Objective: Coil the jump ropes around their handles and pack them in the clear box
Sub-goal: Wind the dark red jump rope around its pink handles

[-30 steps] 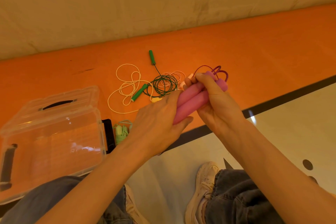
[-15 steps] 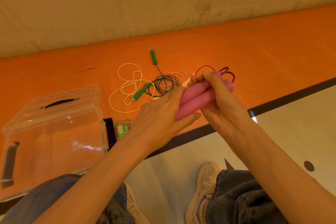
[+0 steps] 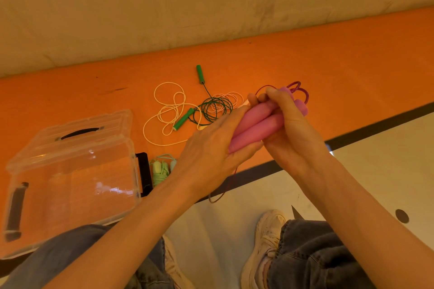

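Both hands on the pink handles, held above the orange floor strip.

Left hand [image 3: 206, 155] wraps the near ends of the two pink handles [image 3: 256, 124], fingers curled around them; right hand [image 3: 288, 129] grips the far ends, fingers folded over the top. Purple cord [image 3: 298, 88] loops out past the far ends, and a thin strand hangs below the left wrist. Clear box [image 3: 70, 178] sits open at left, lid tipped back. A coiled pale-green rope [image 3: 160, 169] lies just beside it. Green-handled rope [image 3: 211, 107] and white cord [image 3: 169, 110] lie loose on the orange floor [image 3: 328, 73].
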`<control>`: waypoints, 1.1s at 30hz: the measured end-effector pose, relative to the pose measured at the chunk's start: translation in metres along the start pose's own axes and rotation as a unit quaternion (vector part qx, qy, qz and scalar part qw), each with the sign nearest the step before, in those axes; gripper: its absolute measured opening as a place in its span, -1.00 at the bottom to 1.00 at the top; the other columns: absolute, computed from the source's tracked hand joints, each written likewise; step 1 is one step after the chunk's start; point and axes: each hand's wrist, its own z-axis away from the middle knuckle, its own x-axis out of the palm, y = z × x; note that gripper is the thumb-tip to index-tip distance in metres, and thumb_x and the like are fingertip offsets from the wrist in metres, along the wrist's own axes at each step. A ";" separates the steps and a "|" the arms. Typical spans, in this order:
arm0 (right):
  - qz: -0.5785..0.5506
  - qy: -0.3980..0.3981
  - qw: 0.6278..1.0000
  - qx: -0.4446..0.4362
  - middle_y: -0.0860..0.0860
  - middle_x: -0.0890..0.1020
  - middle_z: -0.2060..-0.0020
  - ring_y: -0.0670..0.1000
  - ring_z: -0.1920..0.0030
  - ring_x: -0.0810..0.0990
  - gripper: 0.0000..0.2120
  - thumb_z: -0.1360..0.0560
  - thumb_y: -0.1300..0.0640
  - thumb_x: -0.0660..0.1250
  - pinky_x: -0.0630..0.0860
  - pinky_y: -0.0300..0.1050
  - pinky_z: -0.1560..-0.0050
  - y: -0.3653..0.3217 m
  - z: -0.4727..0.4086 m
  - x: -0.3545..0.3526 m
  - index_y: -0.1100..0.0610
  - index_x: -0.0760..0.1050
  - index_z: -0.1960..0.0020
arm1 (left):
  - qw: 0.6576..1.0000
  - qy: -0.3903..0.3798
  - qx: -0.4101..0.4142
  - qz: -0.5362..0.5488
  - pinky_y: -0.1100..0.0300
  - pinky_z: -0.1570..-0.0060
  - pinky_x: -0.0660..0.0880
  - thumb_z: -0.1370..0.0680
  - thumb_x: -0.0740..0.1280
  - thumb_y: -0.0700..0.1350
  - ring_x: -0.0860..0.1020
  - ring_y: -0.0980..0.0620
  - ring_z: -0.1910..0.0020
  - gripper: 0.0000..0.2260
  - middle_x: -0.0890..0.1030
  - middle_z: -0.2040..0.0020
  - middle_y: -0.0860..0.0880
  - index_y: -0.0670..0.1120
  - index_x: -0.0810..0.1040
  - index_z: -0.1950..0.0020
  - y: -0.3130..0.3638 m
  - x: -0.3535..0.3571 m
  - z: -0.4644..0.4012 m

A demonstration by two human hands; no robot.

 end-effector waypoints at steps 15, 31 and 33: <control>0.292 -0.250 0.908 0.171 0.07 0.57 -0.26 0.03 -0.32 0.49 -0.17 -0.20 -0.44 0.38 0.22 0.06 -0.45 0.018 0.015 -0.037 0.06 0.48 -0.30 | 0.997 0.045 -0.025 0.065 0.04 0.12 0.48 -0.48 0.25 0.26 0.53 0.08 0.07 -0.48 0.56 -0.04 0.13 0.16 0.31 -0.41 0.001 -0.009 -0.006; 0.745 -0.203 0.544 -0.329 -0.19 0.57 0.10 -0.21 0.19 0.49 -0.73 -0.53 -0.10 0.19 0.52 -0.16 0.28 -0.022 0.044 -0.030 -0.04 0.62 -0.03 | 0.996 0.005 -0.084 -0.006 -0.03 -0.05 0.49 -0.42 0.25 0.29 0.53 0.02 -0.13 -0.39 0.56 -0.22 0.09 0.24 0.26 -0.46 -0.024 -0.018 -0.007; 0.743 -0.206 0.534 -0.346 -0.15 0.53 -0.03 -0.22 0.16 0.44 -0.68 -0.52 -0.14 0.15 0.46 -0.24 0.28 -0.026 0.037 -0.031 -0.04 0.62 -0.01 | 0.996 -0.024 -0.084 -0.001 -0.02 -0.06 0.49 -0.41 0.25 0.32 0.53 0.01 -0.12 -0.39 0.56 -0.22 0.10 0.26 0.26 -0.45 -0.022 -0.017 -0.007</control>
